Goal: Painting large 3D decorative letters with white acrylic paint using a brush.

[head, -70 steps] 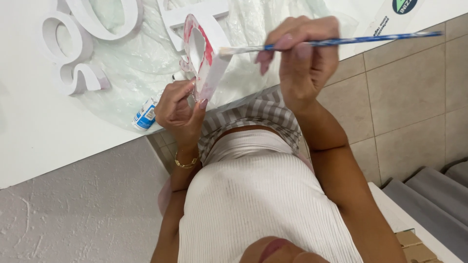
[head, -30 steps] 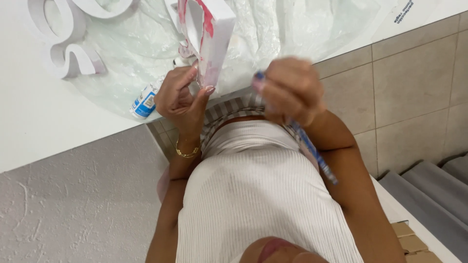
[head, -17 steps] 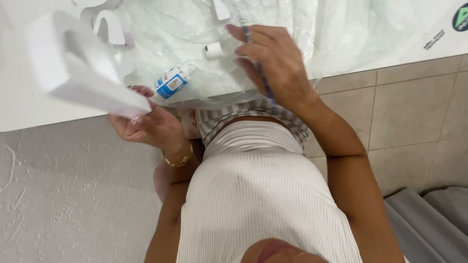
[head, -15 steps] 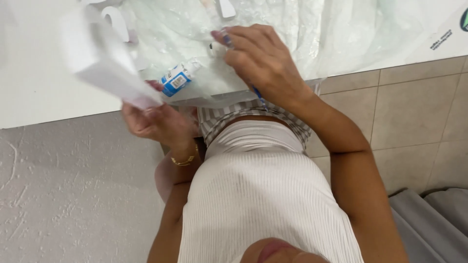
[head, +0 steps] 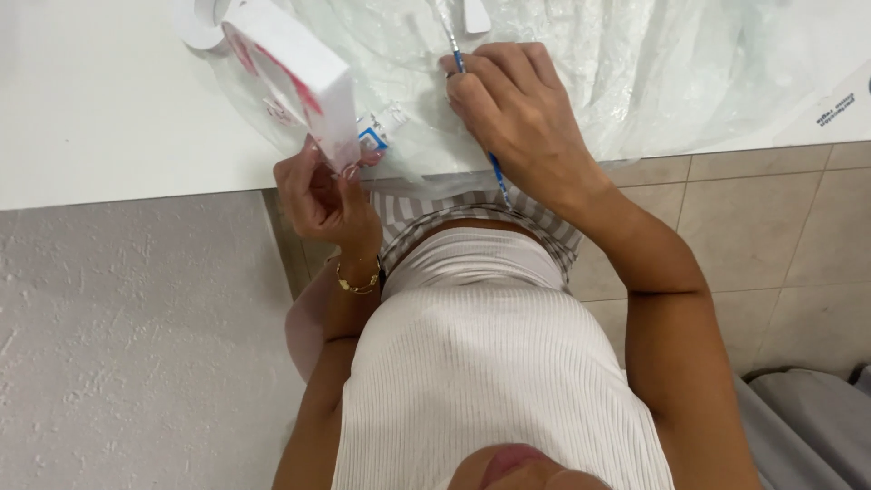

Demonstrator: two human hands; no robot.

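Note:
My left hand (head: 322, 195) grips the lower end of a thick white foam shape (head: 290, 77) with pink-red paint on its face and edge, tilted up over the white table (head: 109, 127). My right hand (head: 517, 113) is closed around a thin blue-handled paintbrush (head: 494, 168); its tip points away from me onto the clear plastic sheet (head: 581, 54) that covers the table. A small white and blue paint container (head: 374, 136) lies under the plastic between my hands, partly hidden by the foam shape.
Another white cut-out shape (head: 195, 18) lies at the table's top left, and a small white piece (head: 476, 14) at the top edge. The table's front edge runs just ahead of my body. Beige floor tiles (head: 771, 218) spread to the right, a textured grey surface (head: 127, 345) to the left.
The foam shape has swung back upright with its painted side showing. My right hand brought the brush down from mid-air to the plastic sheet near the paint container.

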